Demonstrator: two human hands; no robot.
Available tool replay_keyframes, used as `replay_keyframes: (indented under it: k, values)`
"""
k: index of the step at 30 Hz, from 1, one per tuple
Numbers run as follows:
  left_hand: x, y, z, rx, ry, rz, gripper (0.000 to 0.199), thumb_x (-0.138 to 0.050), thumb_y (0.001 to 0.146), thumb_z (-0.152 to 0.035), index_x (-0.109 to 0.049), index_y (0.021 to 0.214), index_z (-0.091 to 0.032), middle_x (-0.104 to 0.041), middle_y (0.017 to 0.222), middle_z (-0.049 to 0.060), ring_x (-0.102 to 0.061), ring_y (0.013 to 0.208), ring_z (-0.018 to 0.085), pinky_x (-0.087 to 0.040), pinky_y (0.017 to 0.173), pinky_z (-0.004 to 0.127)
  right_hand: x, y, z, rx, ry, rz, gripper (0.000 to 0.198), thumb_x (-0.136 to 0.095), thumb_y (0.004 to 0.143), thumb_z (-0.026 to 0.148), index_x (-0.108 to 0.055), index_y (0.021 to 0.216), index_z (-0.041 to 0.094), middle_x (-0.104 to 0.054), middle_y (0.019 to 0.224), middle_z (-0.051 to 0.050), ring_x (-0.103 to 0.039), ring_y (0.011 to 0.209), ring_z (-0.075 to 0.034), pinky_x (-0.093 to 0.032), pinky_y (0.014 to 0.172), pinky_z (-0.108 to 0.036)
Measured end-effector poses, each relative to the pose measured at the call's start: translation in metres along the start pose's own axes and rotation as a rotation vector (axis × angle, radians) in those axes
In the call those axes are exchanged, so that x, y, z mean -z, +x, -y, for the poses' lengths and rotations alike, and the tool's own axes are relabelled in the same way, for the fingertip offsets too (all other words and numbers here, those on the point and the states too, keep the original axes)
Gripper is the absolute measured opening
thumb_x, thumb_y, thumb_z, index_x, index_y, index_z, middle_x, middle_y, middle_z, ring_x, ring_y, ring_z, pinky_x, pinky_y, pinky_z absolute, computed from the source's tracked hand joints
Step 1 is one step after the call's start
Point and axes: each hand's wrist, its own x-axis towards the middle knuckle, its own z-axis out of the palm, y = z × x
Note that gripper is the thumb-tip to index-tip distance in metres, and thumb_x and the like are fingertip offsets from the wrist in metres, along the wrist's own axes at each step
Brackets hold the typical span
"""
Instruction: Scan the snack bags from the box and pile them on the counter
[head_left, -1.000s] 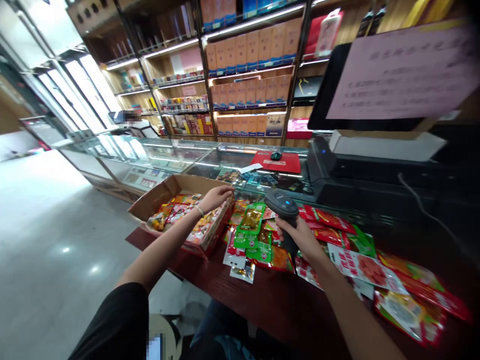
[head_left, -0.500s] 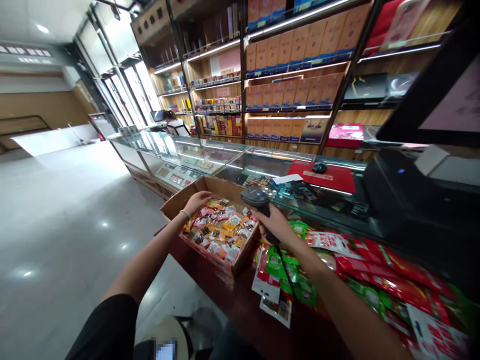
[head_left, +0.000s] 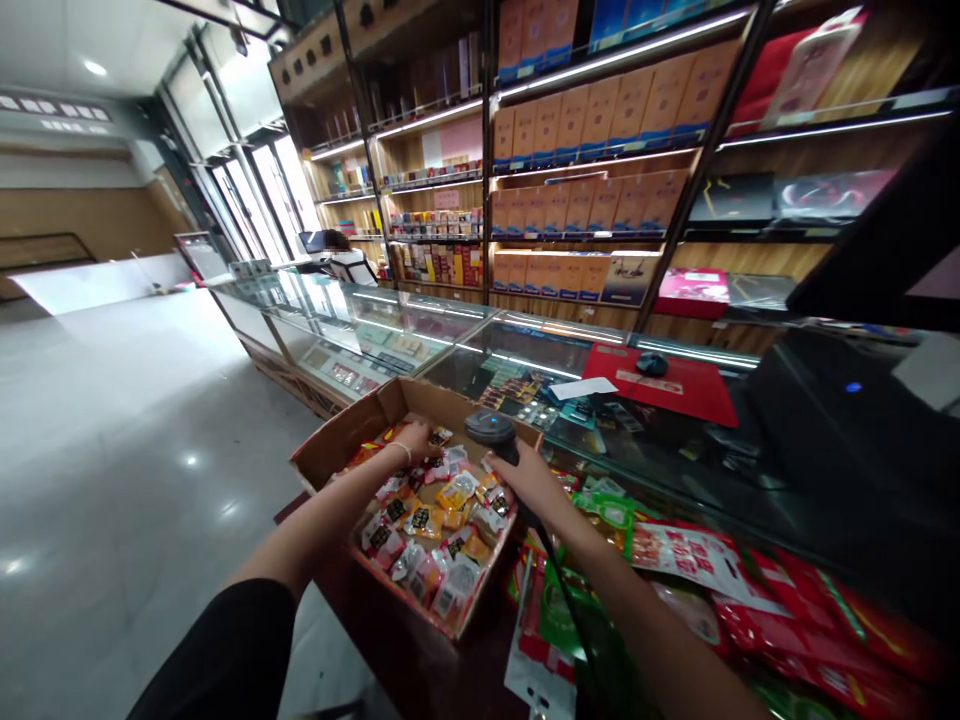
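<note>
From the view's centre: one black plastic handheld scanner (head_left: 491,428) at 6 o'clock, one open brown cardboard box (head_left: 341,434) at 7; at 3, one red rectangular mat (head_left: 701,392), one black computer mouse (head_left: 652,364), one white paper slip (head_left: 583,388). Small glossy plastic packets (head_left: 424,521) overlap too much to count.

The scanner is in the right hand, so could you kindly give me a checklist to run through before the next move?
1. Hold on the scanner: ok, gripped in the right hand.
2. Blue light on top: ok, lit.
3. Access to the small packets: ok, the cardboard box is open.
4. Left hand at the packets: ok, inside the box.
5. Packet gripped by that hand: cannot tell, too small and blurred.
6. Cable clear of the green bags: not ok, it passes across them in this view.
</note>
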Motion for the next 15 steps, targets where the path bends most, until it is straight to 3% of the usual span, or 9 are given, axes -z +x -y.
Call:
replay_keyframes:
  k: [10,15]
  values:
    - [-0.006,-0.020,-0.027,-0.013,0.004,0.007,0.019,-0.072,0.070,-0.035,-0.071,0.068,-0.016,-0.069,0.078,0.021,-0.066,0.092,0.035,-0.047,0.088,0.043,0.000,-0.003,-0.002,0.015,0.067,-0.028,0.023,-0.064,0.077,0.038,-0.050,0.086,0.023,-0.052,0.048,0.006,-0.048,0.031,-0.013,-0.040,0.030,-0.024]
    - [0.012,-0.035,-0.039,0.003,-0.168,-0.028,0.018,-0.072,0.069,-0.033,-0.068,0.067,-0.015,-0.069,0.079,0.018,-0.066,0.092,0.033,-0.048,0.087,0.041,0.001,-0.008,-0.004,0.047,0.072,-0.045,0.022,-0.061,0.078,0.038,-0.049,0.087,0.022,-0.052,0.050,0.007,-0.048,0.032,-0.011,-0.041,0.031,-0.023]
